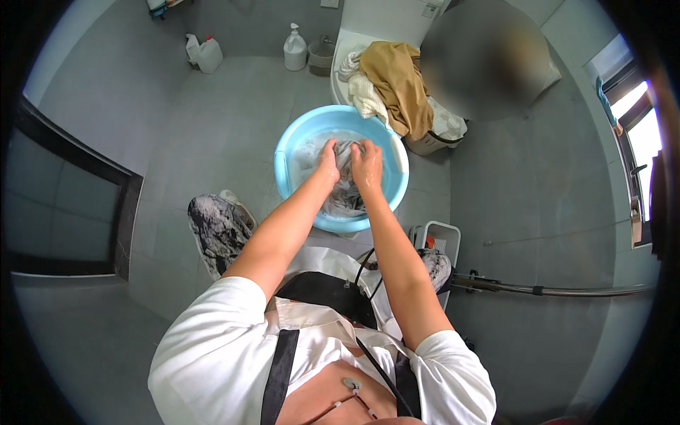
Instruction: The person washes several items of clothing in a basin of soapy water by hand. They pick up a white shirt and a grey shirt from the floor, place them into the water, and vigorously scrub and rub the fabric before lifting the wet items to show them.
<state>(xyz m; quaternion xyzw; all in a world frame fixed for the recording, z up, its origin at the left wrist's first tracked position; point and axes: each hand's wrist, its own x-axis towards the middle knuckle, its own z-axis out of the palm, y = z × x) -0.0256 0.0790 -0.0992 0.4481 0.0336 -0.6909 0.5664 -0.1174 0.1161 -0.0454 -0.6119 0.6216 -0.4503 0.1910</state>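
A wet grey cloth (346, 193) lies bunched up in soapy water (306, 152) inside a light blue plastic basin (281, 170). My left hand (328, 160) grips the cloth from its left side, thumb uppermost. Close by on the right, my right hand (366, 167) is closed on the same cloth with its fingers curled over the top. Wet suds show on both hands. Part of the cloth is hidden under the hands, and its garment type cannot be made out.
Brown and cream clothes (397, 74) are heaped beyond the basin, by the white toilet (375, 21). A white pump bottle (295, 49), a grey bin (321, 58) and a white jug (207, 55) stand near the back wall. At right is a white rack (445, 230).
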